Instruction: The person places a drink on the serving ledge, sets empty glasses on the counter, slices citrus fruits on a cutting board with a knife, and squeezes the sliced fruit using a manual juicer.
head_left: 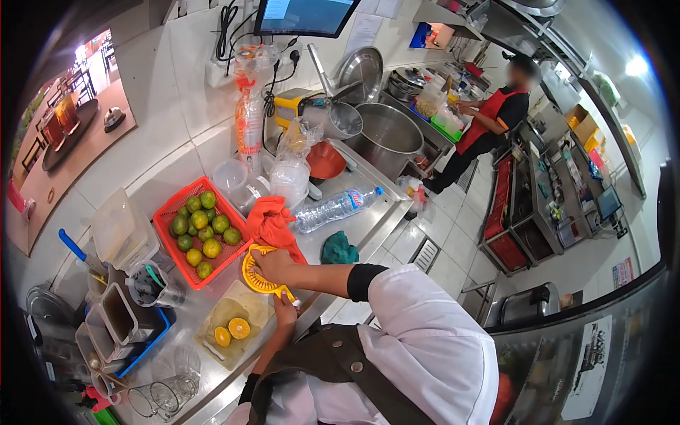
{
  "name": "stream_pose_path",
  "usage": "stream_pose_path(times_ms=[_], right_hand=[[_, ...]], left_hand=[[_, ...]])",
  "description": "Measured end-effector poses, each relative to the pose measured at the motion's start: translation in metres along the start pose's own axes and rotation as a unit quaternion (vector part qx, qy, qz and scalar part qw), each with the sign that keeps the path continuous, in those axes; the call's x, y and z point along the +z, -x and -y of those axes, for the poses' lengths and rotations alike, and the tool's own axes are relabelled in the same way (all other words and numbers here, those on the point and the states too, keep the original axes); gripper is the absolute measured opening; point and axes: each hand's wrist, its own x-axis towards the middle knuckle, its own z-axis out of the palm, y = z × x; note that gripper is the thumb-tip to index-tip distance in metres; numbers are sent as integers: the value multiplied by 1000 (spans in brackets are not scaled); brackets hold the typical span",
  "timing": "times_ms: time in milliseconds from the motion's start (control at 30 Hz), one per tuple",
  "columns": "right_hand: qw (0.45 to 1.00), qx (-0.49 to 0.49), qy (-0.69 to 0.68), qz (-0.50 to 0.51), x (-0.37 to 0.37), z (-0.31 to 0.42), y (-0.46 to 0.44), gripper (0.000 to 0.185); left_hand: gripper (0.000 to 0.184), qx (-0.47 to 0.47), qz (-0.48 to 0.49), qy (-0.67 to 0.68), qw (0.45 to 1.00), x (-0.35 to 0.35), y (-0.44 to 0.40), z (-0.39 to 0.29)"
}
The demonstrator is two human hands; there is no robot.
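A yellow hand-held citrus juicer (259, 282) is tilted over the counter between my hands. My left hand (285, 312) is closed around its handle. My right hand (275, 267) presses down into the ridged bowl with curled fingers; whatever lies under them is hidden. Just below the juicer, a cutting board (244, 301) carries two cut citrus halves (239, 327), orange flesh up, and a slim white handle (213, 352). Beyond it stands a red basket (166, 225) of whole green-yellow citrus fruits (212, 248). An orange-red cloth (269, 224) lies beside my right hand.
A water bottle (338, 210) and a green cloth (340, 248) lie near the counter's edge. Glass mugs (164, 395), a plastic pitcher (150, 285) and containers (117, 315) crowd the left. A large pot (388, 134) stands beyond; a co-worker (496, 117) works farther back.
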Motion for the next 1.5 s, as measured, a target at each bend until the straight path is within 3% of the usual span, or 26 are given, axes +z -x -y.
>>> stream_pose_path(times_ms=[267,333,367,400,433,467,500,567,700,733,833,900,933,1033,1233,1333,1433,1467,1500], right_hand=[[999,4,-15,-36,39,0,-11,25],[995,-27,-67,-73,41,-8,-15,23],[998,-25,-12,-51,66,-24,-25,24],[989,-68,-58,-119,81,-42,-29,28],[994,-10,-101,-29,69,-48,-30,33],[986,-16,-157,-57,45,-38,-13,39],[989,3,-134,-63,43,-31,-5,42],[996,30,-73,-38,42,-13,-2,42],[973,33,219,-59,51,17,-5,46],[963,57,263,-9,48,25,-10,47],[985,70,137,79,31,25,-25,48],[994,64,59,71,26,14,-31,49],[996,57,20,66,25,10,-31,49],[993,27,-112,10,40,-19,-29,51],[981,72,159,88,21,25,0,51],[978,58,143,139,20,25,-27,51],[971,-35,135,195,12,9,-49,48],[981,30,67,177,12,9,-50,44],[986,-34,69,149,14,8,-43,41]], left_hand=[[25,5,-20,30,999,4,-2,0],[27,-50,-9,27,998,2,-2,-6],[34,93,6,-23,995,1,-34,39],[36,164,23,-155,974,-3,-30,37],[38,241,17,-293,925,-7,-25,33],[41,314,-6,-404,859,-10,-19,29],[28,117,21,-120,986,-7,-23,26],[25,88,38,-86,992,-7,-7,-6],[22,169,37,-136,975,-11,-15,6],[21,170,23,-137,976,-9,-15,7],[22,137,17,-96,986,-3,-17,16],[23,123,1,-85,989,-3,-1,-10],[24,56,8,-75,996,-4,2,-19],[24,85,57,-74,992,-10,-6,-11],[22,173,23,-121,977,-9,-6,-9],[23,120,33,-84,989,-7,-7,-6],[24,78,41,-100,991,-8,-5,-13],[25,93,29,-110,989,-12,-4,-13],[25,110,20,-118,987,-13,-2,-11]])
